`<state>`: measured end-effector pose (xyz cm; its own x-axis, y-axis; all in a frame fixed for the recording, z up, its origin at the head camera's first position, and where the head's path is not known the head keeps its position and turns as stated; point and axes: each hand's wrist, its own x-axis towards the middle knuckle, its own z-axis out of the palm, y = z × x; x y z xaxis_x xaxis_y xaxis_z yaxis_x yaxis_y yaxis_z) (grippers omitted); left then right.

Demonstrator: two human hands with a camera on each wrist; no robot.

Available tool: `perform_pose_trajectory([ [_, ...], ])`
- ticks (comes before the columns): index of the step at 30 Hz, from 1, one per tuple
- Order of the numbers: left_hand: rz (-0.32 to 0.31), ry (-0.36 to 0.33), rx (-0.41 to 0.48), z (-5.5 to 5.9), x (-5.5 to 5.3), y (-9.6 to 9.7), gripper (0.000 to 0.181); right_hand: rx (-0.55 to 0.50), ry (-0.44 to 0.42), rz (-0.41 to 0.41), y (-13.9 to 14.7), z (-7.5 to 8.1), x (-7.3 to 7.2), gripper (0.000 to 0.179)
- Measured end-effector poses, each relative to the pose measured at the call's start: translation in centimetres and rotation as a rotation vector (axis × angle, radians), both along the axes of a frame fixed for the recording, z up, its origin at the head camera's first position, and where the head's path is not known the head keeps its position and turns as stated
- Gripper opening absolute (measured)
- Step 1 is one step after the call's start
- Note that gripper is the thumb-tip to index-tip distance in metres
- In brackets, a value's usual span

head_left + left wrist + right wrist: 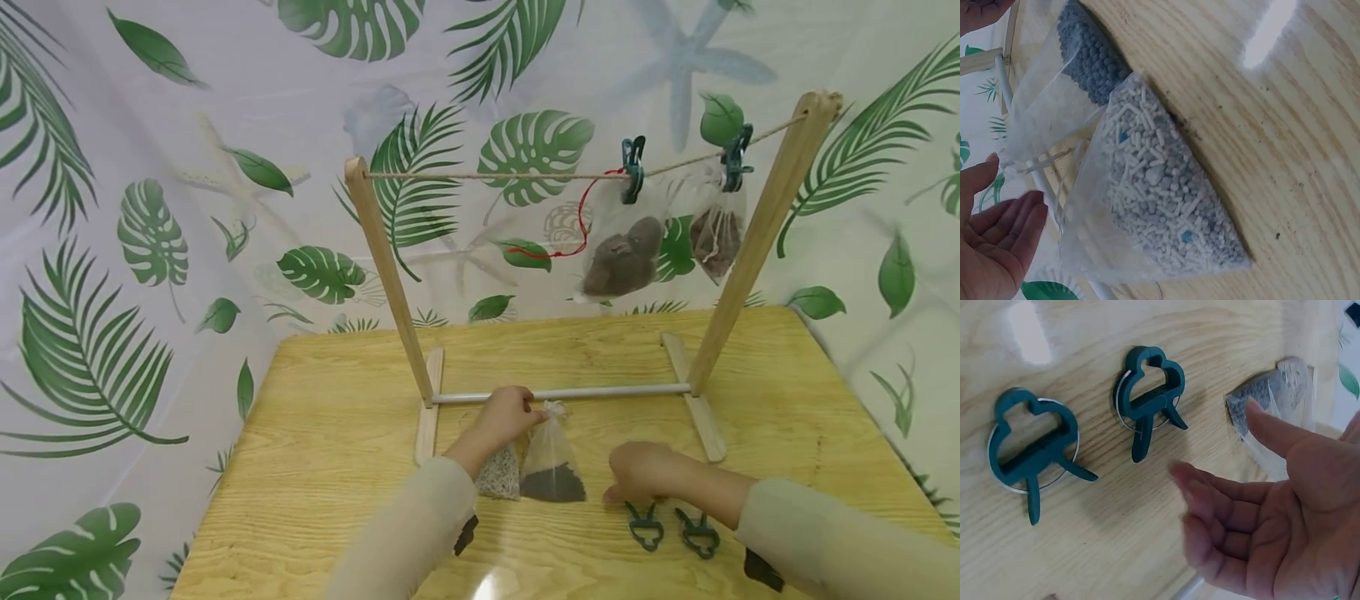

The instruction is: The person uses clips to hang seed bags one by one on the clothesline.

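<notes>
My left hand is at the tied top of a sheer drawstring bag of dark round pellets. In the left wrist view its thumb and fingers stand apart, with the bag's gathered neck beside the thumb tip. A second sheer bag, of whitish pellets with a few blue bits, lies alongside, partly hidden by the left arm in the head view. My right hand hovers over the table with fingers loosely bent and nothing between them. Near its fingertips lie two green spring clips.
A wooden stand with two posts and a white crossbar carries a rope. Two green clips hold filled bags there; a red cord dangles beside one.
</notes>
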<state>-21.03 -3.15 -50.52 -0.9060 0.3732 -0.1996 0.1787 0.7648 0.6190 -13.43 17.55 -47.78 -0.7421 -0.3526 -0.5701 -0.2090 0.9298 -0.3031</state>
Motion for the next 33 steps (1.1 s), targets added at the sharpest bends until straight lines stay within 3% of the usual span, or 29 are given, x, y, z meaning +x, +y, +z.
perform_pose_trajectory([
  [6,0.052,-0.041,0.000,-0.6,0.2,0.6,0.052,0.060,-0.122,-0.043,0.7,-0.8,-0.8,0.048],
  [14,0.195,-0.249,0.201,-1.4,0.4,0.8,0.054,0.122,-0.224,-0.108,1.0,-2.3,-1.3,0.063],
  [20,0.164,-0.311,0.257,-2.3,0.4,0.9,0.048,0.205,-0.283,-0.092,1.3,-3.2,-1.8,0.075],
  [25,0.141,-0.358,0.339,-2.9,0.3,1.2,0.024,0.178,-0.258,-0.077,1.5,-3.5,-1.8,0.070],
  [30,0.144,-0.362,0.371,-2.9,0.5,1.3,0.039,0.177,-0.247,-0.072,1.4,-3.7,-1.9,0.075],
  [33,0.137,-0.360,0.367,-2.8,0.6,1.4,0.039,0.202,-0.227,-0.066,1.1,-3.8,-1.9,0.075],
])
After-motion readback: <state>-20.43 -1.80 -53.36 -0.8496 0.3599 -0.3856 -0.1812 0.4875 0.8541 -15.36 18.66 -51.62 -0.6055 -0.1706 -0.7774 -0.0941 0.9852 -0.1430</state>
